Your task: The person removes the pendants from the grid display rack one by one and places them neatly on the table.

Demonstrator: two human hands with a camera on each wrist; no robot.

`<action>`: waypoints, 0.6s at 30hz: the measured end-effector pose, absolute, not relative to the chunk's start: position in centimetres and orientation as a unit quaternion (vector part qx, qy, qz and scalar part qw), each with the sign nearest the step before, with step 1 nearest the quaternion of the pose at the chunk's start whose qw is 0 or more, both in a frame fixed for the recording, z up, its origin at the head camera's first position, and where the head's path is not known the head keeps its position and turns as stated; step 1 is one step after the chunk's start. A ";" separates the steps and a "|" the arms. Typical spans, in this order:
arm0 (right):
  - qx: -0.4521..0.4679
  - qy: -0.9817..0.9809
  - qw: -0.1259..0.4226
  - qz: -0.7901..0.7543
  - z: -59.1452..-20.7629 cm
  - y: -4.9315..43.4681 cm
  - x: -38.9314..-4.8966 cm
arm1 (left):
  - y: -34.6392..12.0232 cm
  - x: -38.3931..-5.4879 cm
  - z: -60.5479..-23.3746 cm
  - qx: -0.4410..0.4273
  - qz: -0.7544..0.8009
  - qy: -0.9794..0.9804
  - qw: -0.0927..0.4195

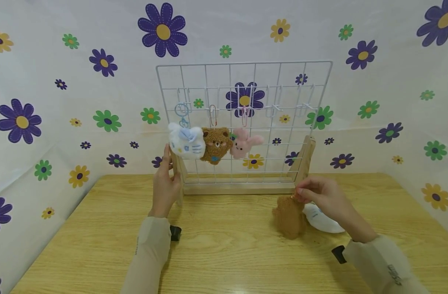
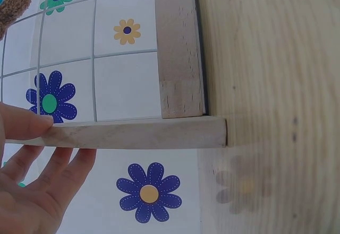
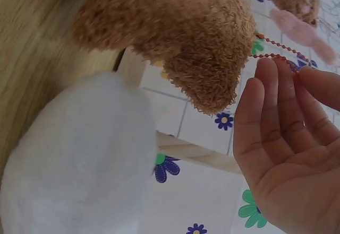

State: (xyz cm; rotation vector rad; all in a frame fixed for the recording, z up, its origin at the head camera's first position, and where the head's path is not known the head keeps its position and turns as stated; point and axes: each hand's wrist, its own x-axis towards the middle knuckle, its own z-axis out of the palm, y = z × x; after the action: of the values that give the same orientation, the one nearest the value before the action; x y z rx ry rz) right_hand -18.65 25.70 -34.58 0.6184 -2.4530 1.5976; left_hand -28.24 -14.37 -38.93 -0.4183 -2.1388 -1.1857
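Note:
My left hand (image 1: 164,188) grips the left wooden leg (image 2: 133,134) of a white wire grid rack (image 1: 242,63). In the left wrist view the thumb lies on one side of that leg and the fingers on the other. Thumb and fingertips of my right hand (image 1: 324,198) pinch the reddish bead chain (image 3: 281,47) of a brown plush keychain (image 1: 290,218). The plush hangs below the hand, in front of the rack's right foot; its face is turned away. Beneath and beside the right hand lies a white plush (image 1: 324,219) on the table, partly covered by the hand.
From the rack's hooks hang a white kitten plush (image 1: 187,142) on a blue ring, a brown bear plush (image 1: 216,143) and a pink bunny plush (image 1: 242,143). White hooks (image 1: 273,107) bear nothing on the right. A flowered cloth (image 1: 224,24) surrounds the wooden table (image 1: 216,253).

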 end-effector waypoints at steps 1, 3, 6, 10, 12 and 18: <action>0.205 -0.820 0.076 0.529 -34.7 25.7 -18.8 | -14.4 -28.2 -38.9 -0.160 -0.451 -0.816 0.325; 0.205 -0.827 0.079 0.518 -35.1 25.7 -19.0 | -14.4 -28.2 -38.9 -0.159 -0.448 -0.817 0.326; 0.199 -0.843 0.082 0.494 -35.4 25.8 -19.3 | -14.4 -28.3 -39.0 -0.157 -0.446 -0.819 0.325; 0.187 -0.862 0.076 0.465 -35.7 25.8 -19.6 | -14.4 -28.3 -38.9 -0.153 -0.444 -0.821 0.324; 0.181 -0.868 0.073 0.456 -35.7 25.8 -19.7 | -14.4 -28.2 -38.9 -0.152 -0.444 -0.822 0.324; 0.136 -0.890 0.065 0.430 -35.6 25.7 -19.9 | -14.4 -28.0 -38.8 -0.150 -0.447 -0.823 0.318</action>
State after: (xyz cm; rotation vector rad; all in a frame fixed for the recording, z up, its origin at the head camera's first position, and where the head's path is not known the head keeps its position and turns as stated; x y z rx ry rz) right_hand -19.88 25.73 -35.62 0.4107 -2.6871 1.2985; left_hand -28.03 -14.38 -38.84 -0.3950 -2.1649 -1.1748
